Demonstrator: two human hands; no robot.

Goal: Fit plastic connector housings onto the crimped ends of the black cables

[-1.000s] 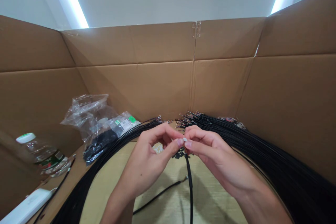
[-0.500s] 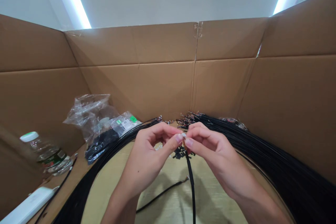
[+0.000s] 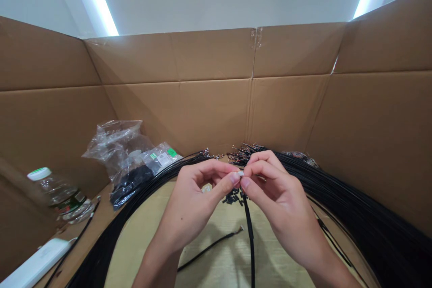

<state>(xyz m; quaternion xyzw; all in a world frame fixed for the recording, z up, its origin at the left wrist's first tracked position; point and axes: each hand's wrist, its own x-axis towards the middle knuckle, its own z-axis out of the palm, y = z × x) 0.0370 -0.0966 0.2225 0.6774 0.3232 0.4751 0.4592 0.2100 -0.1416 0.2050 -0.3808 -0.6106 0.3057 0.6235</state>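
Between thumb and fingers of my left hand (image 3: pixel 199 202) is a small white connector (image 3: pixel 240 173). My right hand (image 3: pixel 278 193) pinches close against it from the other side, at the wire end of a black cable (image 3: pixel 249 222). The thin wires are mostly hidden by my fingertips. From there the cable hangs down toward me over the table (image 3: pixel 151 234). Another black cable (image 3: pixel 212 246) lies on the table below my hands, its wire end pointing right. Behind my fingers lie several short black tube pieces (image 3: pixel 232 197) and a few small white parts (image 3: pixel 206 187).
Thick bundles of black cable curve along the left (image 3: pixel 135 209) and the right (image 3: pixel 354 202). At left stand a water bottle (image 3: pixel 67 200), clear plastic bags (image 3: pixel 118 144) and a white box-shaped object (image 3: pixel 40 263). Cardboard walls (image 3: pixel 209 103) surround the table.
Both hands have shifted slightly right together with the connector and cable. My right hand's fingers have changed their pinch, and less of the wires shows now.
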